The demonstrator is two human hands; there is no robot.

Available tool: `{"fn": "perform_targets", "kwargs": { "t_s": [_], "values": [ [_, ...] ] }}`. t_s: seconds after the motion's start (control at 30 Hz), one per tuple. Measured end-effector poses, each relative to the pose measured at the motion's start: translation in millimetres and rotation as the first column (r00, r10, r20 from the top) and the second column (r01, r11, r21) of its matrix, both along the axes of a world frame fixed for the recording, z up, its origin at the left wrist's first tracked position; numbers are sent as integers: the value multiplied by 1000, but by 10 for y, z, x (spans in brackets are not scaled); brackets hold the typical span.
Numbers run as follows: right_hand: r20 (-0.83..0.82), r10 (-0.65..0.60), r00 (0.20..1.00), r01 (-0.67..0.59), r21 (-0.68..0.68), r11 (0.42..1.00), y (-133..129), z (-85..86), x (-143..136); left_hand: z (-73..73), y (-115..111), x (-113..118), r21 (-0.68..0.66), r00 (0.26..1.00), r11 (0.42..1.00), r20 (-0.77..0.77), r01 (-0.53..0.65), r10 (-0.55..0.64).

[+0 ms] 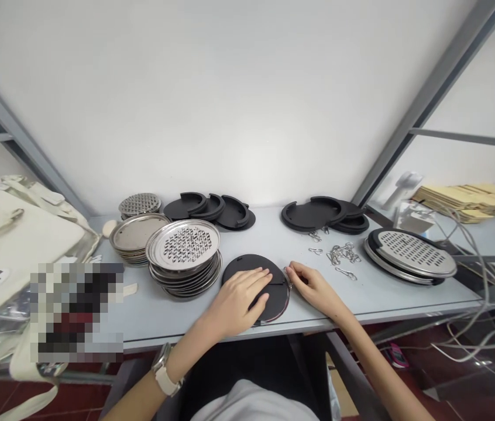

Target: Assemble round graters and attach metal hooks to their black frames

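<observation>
Head view: the disc (277, 299) lies flat on the table (379, 301), near the front edge, directly before me. My left hand (241, 301) rests palm down on it, fingers extended, gripping nothing that shows; it covers the disc's middle and lower left. My right hand (312, 286) is at the disc's right rim, thumb and forefinger drawn together; whether they pinch the rim or a small metal piece, I cannot tell. Its other fingers curl under, tips concealed. Along the lower right edge runs a shiny reddish streak, reflection or separate part undetermined. Right of my right hand, metal clips (341, 255) lie tangled and cannot be counted. Left of the disc, a grater stack (184, 245) shows one full face; those beneath show only rims. Black trays (311, 214) behind overlap, partly covering one another. Far left, a bag (19, 234) is cut off; pixelation hides what lies beside it.
</observation>
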State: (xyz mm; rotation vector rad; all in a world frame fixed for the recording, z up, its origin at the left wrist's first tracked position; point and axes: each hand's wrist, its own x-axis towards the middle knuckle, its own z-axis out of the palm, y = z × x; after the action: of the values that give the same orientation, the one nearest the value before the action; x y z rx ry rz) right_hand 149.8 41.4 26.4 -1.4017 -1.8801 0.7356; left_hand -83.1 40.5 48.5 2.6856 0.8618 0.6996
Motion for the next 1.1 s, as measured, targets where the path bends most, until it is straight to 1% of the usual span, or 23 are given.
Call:
{"fn": "perform_targets", "kwargs": {
  "t_s": [0.17, 0.33, 0.5, 0.73, 0.83, 0.97, 1.1],
  "values": [
    [-12, 11, 1000, -11, 4, 1000, -41, 10, -51, -6, -28, -53, 68, 991, 994, -107, 90, -83],
    [67, 2, 998, -2, 0, 1000, -70, 31, -105, -44, -45, -13, 102, 994, 994, -104, 43, -32],
    [105, -10, 994, 6, 39, 999, -96, 30, -118, -59, -58, 15, 95, 995, 995, -97, 33, -24],
    [102, -117, 988, 107, 95, 990, -143, -39, -189, -64, -56, 19, 82, 992, 996, -128, 19, -8],
    [100, -134, 986, 123, 113, 986, -150, -62, -199, -60, -62, 27, 95, 993, 995, -118, 17, -6],
    [81, -124, 989, 117, 94, 989, -133, -63, -185, -66, -67, 29, 105, 994, 994, -107, 17, -5],
    [43, -119, 992, 117, 32, 993, -105, -52, -163, -82, -59, 32, 109, 994, 994, -110, 9, 3]
  ]
}}
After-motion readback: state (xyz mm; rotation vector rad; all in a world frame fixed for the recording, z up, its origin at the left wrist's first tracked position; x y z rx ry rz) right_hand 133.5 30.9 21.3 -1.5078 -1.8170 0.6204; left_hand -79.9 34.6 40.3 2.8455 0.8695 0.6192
